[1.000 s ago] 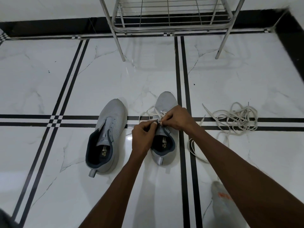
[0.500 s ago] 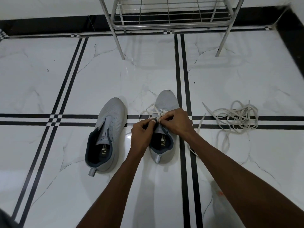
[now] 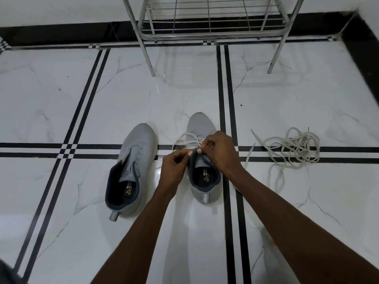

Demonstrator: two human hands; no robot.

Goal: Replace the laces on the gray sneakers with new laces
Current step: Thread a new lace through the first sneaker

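Two gray sneakers stand on the white marble floor, toes pointing away. The left sneaker (image 3: 134, 169) has no lace, its eyelets bare. On the right sneaker (image 3: 202, 128) a cream lace (image 3: 184, 138) is threaded through the front eyelets and loops out to the left. My left hand (image 3: 174, 171) pinches the lace at the shoe's left eyelet row. My right hand (image 3: 220, 152) grips the lace over the tongue, hiding the upper eyelets. The two hands nearly touch.
A tangled pile of cream laces (image 3: 295, 150) lies on the floor to the right of the shoes, one strand (image 3: 247, 158) trailing toward my right wrist. A metal rack (image 3: 209, 29) stands at the back on thin legs. Black walls border the far and right edges.
Both hands stay at the right sneaker's eyelets and shift slightly as the fingers work the lace. The camera has tilted a little. The shoes and the lace pile lie unmoved.
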